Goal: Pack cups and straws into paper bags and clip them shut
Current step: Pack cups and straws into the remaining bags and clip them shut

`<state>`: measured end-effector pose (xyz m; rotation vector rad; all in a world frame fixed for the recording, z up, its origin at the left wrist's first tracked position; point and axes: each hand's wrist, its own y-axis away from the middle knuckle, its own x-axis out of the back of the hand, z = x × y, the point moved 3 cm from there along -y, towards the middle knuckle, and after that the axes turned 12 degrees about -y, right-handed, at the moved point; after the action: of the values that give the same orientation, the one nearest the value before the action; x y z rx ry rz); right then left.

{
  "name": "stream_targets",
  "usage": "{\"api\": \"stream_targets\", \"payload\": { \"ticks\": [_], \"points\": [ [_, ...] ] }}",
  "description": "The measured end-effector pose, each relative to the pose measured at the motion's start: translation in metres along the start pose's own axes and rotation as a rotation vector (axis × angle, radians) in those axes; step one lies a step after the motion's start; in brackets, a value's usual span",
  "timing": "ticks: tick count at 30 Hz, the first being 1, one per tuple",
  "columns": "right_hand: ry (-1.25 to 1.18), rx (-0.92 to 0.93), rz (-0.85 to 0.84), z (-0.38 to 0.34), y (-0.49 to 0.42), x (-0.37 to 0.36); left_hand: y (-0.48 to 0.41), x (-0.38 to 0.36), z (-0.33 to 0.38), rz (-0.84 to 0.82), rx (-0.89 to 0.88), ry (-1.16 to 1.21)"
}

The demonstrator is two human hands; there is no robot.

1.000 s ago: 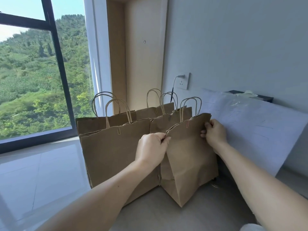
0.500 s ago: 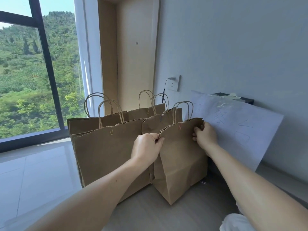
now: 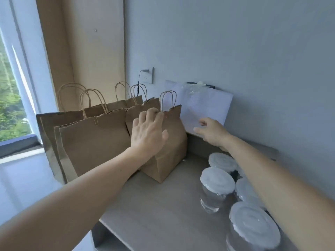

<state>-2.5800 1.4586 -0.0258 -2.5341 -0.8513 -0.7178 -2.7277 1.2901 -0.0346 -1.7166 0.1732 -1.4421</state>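
Observation:
Several brown paper bags with twisted handles stand in a row on the grey table. The nearest, rightmost paper bag has its top folded shut. My left hand lies flat against that bag's front with fingers spread, fingertips near the top edge. My right hand hovers to the right of the bag with loose fingers and holds nothing. Several clear cups with white lids stand at the right, under my right forearm. A larger bag to the left carries a paper clip on its top edge.
A white sheet of paper leans against the wall behind the bags. A wall socket with a plugged cable sits above them. A window is at the left. The table's front edge runs bottom centre.
Both hands have let go of the rightmost bag's top edge; the left now lies flat on its front, the right has drawn away to the right. My view turned right, showing the cups.

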Motion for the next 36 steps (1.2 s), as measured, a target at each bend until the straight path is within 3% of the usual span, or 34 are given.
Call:
{"api": "stream_targets", "payload": {
  "ticks": [9,15,24,36],
  "points": [
    [0.286,-0.127,0.011,0.032,0.131,0.078,0.032,0.014,0.102,-0.465,-0.218,0.072],
    [0.311,-0.193,0.123,0.064,0.219,0.152,0.050,0.045,0.206,-0.503,-0.376,0.181],
    [0.295,-0.361,0.259,0.160,0.384,0.290,0.128,0.082,0.420,-0.586,-0.556,0.288],
    [0.177,-0.631,0.335,0.301,0.525,0.382,0.241,0.055,0.620,-0.785,-0.830,0.337]
  ]
}}
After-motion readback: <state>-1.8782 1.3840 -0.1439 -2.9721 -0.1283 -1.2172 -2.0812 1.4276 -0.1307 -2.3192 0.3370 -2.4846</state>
